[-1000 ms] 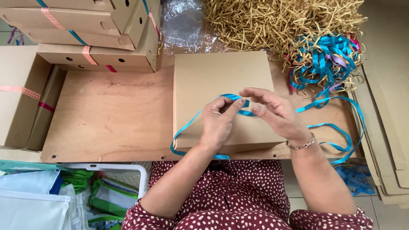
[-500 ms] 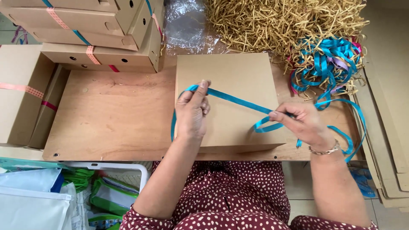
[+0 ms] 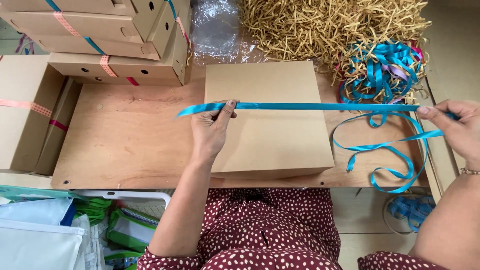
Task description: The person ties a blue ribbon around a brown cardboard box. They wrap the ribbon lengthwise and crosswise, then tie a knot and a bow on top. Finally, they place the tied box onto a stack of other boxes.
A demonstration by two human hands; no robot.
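Ribbon [image 3: 320, 106] runs taut across your closed cardboard box [image 3: 267, 120] (nothing tied or wrapped under yet), pinched between thumb and fingers of your left hand [image 3: 211, 131] and right hand [image 3: 457, 129], its slack curling on the wooden board [image 3: 130, 145].

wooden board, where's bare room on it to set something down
The wooden board is bare between the stacked boxes on one side and the flat brown box with the left hand on the other. Beyond the flat box it is crowded: loose blue ribbon loops there, near the right hand, with paper shred above.
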